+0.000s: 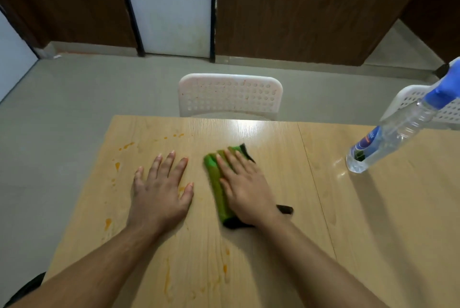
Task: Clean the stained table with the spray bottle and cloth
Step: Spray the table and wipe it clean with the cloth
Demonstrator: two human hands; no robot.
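A light wooden table carries orange stains, most of them along its left side and near the front. My left hand lies flat on the wood with its fingers spread. To its right, my right hand presses with straight fingers on a folded green cloth with a black edge. The cloth looks blurred at its left edge. A clear spray bottle with a blue head stands on the table at the far right, apart from both hands.
A white perforated chair stands behind the table's far edge, and a second one shows behind the bottle. A seam runs across the tabletop between the cloth and the bottle. Grey floor lies to the left.
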